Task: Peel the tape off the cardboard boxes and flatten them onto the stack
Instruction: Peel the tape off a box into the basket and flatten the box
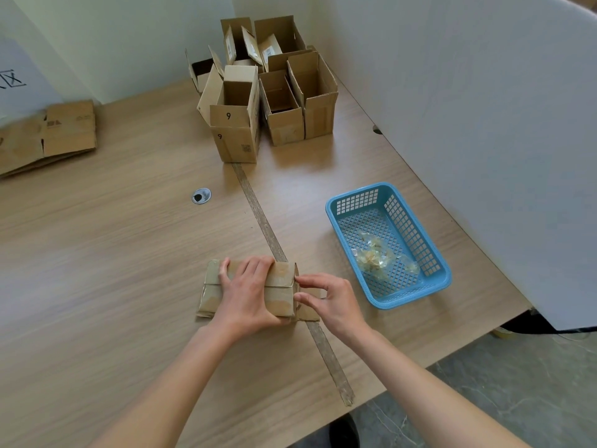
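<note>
A small cardboard box (210,291) lies on its side on the table near me, with clear tape along its seam. My left hand (248,289) rests on top of it and holds it down, fingers spread over the far edge. My right hand (326,299) is at the box's right end, thumb and forefinger pinched at the end flap edge; whether tape is between them is too small to tell. A stack of flattened cardboard (48,137) lies at the far left. Several open upright boxes (235,130) stand at the back centre.
A blue plastic basket (433,286) holding crumpled clear tape (378,258) sits right of the box. A round cable grommet (201,196) is in the tabletop. A seam strip (258,215) runs across the table. A white partition (484,124) walls the right side.
</note>
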`<state>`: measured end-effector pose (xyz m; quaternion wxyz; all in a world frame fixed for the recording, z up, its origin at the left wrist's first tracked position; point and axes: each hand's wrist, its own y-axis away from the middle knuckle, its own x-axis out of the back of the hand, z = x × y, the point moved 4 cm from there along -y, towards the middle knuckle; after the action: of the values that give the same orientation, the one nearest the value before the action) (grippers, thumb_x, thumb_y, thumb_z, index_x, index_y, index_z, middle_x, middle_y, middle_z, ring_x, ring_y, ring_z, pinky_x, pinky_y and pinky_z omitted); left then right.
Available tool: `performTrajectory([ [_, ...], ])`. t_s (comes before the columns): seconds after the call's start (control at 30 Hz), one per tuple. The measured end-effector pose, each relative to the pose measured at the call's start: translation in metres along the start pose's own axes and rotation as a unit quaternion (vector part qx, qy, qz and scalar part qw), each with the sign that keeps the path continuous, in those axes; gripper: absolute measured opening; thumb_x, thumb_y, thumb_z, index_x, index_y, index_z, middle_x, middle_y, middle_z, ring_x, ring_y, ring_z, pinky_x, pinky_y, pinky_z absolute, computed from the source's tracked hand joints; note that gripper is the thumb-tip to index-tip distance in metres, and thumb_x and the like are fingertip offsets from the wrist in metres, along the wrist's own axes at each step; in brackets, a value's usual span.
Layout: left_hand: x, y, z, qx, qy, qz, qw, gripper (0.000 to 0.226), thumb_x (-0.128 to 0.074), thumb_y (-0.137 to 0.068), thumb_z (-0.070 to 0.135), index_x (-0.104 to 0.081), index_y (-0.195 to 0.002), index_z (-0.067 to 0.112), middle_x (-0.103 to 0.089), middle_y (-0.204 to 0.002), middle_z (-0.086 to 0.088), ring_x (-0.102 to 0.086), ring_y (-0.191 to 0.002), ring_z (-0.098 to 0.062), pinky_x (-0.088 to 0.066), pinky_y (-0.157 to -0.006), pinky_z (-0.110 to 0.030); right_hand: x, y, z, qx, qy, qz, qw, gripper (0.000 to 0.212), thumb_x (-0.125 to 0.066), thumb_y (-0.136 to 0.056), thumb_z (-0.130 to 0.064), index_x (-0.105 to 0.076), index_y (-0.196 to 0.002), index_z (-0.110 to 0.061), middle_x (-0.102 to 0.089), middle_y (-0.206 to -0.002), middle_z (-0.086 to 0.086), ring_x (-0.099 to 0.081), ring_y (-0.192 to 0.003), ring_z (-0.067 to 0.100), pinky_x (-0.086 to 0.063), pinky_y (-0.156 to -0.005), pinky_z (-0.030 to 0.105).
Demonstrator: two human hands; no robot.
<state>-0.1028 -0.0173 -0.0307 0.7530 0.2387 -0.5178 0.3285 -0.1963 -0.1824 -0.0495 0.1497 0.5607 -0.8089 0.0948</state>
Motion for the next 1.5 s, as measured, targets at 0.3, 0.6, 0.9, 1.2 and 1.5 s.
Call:
performTrajectory([
  [0.3, 0.0, -0.001, 0.0, 0.0, -0.007, -0.007, 1.0, 0.107, -0.065, -0.044, 0.081, -0.042, -0.134, 0.026, -0.05, -0.128, 0.011, -0.045, -0.13, -0.014, -0.004, -0.12, -0.06, -0.007, 0.01, -0.004, 0.164, 0.147, 0.033, 0.975, 0.024, -0.076, -0.089, -0.013, -0.076, -0.112, -0.004, -0.075, -0.105, 0.004, -0.073, -0.087, 0.023, -0.06, -0.07, 0.04],
  [0.6, 0.0, -0.002, 0.0, 0.001, -0.012, -0.003, 1.0, 0.106, -0.066, -0.044, 0.079, -0.043, -0.133, 0.027, -0.05, -0.126, 0.012, -0.045, -0.129, -0.014, -0.005, -0.12, -0.06, -0.006, 0.017, -0.014, 0.217, 0.244, 0.048, 0.944, 0.008, -0.079, -0.085, -0.01, -0.079, -0.093, -0.009, -0.077, -0.092, 0.001, -0.073, -0.07, 0.027, -0.057, -0.05, 0.039],
  [0.9, -0.002, -0.002, -0.002, -0.001, -0.017, 0.005, 1.0, 0.107, -0.076, -0.044, 0.076, -0.044, -0.134, 0.026, -0.054, -0.126, 0.011, -0.047, -0.128, -0.017, -0.009, -0.119, -0.06, -0.007, 0.014, -0.019, 0.199, 0.257, 0.063, 0.944, 0.008, -0.076, -0.078, -0.009, -0.072, -0.076, -0.014, -0.069, -0.076, -0.003, -0.065, -0.063, 0.021, -0.051, -0.043, 0.037],
  [1.2, 0.0, 0.0, -0.001, -0.006, -0.01, 0.009, 1.0, 0.106, -0.072, -0.048, 0.079, -0.044, -0.134, 0.026, -0.053, -0.127, 0.011, -0.047, -0.13, -0.017, -0.006, -0.12, -0.059, 0.0, 0.016, -0.009, 0.18, 0.213, 0.036, 0.96, 0.026, -0.078, -0.083, -0.017, -0.077, -0.108, -0.012, -0.075, -0.109, -0.002, -0.073, -0.079, 0.02, -0.061, -0.065, 0.038],
  [1.5, 0.0, -0.003, 0.001, 0.0, -0.01, 0.004, 1.0, 0.106, -0.07, -0.047, 0.077, -0.043, -0.135, 0.023, -0.051, -0.128, 0.009, -0.047, -0.129, -0.017, -0.005, -0.12, -0.06, -0.008, 0.013, -0.018, 0.187, 0.24, 0.064, 0.95, 0.004, -0.08, -0.08, -0.01, -0.076, -0.078, -0.011, -0.073, -0.077, 0.001, -0.069, -0.063, 0.027, -0.054, -0.047, 0.04],
])
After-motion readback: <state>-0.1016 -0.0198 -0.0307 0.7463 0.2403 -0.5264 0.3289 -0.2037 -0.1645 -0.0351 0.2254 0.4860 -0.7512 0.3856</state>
